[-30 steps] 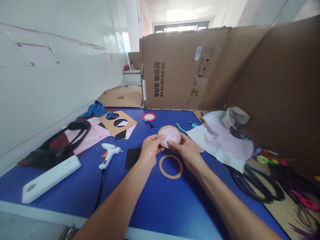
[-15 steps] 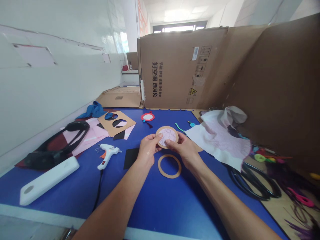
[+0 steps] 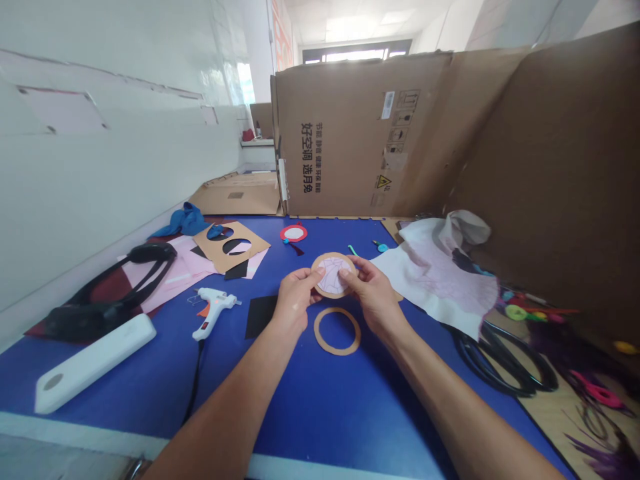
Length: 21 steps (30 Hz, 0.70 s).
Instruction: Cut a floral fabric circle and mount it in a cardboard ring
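So the left hand (image 3: 295, 301) and the right hand (image 3: 373, 295) are both up over a blue table (image 3: 150, 393). Together they grip a round cardboard piece (image 3: 333, 275) with pink patterned paper in its middle. The fingers curl and pinch it at its edges, the left hand on one side and the right hand on the other, and the piece is held just above the table. Right below the hands lies a cardboard ring (image 3: 337, 331), flat on the blue. A black paper square (image 3: 260, 317) lies just beside the left hand, and past it sits a white hot glue gun (image 3: 213, 313) with a black cord (image 3: 194, 383). Farther up is a cardboard sheet with round holes (image 3: 231, 247), near a red paper ring (image 3: 293, 233). Near the right hand lies a big white and pink cloth (image 3: 435, 280), and black scissors (image 3: 505, 360) lie beyond it.
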Each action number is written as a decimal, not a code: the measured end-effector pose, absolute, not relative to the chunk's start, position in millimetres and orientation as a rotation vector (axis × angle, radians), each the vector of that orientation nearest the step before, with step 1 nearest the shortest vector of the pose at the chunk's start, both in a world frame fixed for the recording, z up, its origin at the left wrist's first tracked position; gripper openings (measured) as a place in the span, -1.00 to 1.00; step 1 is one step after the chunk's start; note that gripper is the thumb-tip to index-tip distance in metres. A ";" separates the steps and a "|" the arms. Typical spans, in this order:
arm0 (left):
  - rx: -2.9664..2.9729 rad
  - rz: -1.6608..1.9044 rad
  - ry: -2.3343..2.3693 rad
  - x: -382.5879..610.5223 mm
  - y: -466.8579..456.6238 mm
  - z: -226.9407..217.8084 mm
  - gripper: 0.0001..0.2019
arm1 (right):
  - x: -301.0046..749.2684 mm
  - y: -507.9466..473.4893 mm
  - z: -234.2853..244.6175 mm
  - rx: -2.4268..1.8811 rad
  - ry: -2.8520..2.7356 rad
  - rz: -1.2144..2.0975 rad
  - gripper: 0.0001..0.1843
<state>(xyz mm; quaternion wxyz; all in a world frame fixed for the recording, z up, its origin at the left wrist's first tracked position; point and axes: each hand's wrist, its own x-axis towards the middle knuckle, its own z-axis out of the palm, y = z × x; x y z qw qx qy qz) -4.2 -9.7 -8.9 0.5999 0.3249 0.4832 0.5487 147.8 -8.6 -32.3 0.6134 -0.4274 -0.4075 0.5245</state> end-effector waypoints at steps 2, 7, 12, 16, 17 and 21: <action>0.748 1.279 1.117 -4.2 -10.1 -8.2 -0.67 | 146.6 -9.5 -31.3 -0.965 -0.964 1.233 -0.34; 0.744 1.277 1.114 -4.1 -10.2 -7.4 -0.67 | 145.0 -11.1 -30.4 -0.946 -0.987 1.254 -0.34; 0.775 1.259 1.111 -3.9 -10.2 -10.4 -0.70 | 145.6 -11.6 -30.3 -0.959 -0.978 1.245 -0.34; 0.824 1.213 1.103 -2.5 -11.5 -11.2 -0.75 | 145.9 -11.6 -30.7 -0.960 -0.967 1.215 -0.38; 0.824 1.212 1.103 -2.3 -11.7 -10.8 -0.77 | 145.9 -11.5 -30.8 -0.955 -0.963 1.220 -0.39; 0.793 1.244 1.115 -2.9 -11.4 -8.9 -0.82 | 146.0 -11.2 -30.9 -0.931 -0.946 1.241 -0.41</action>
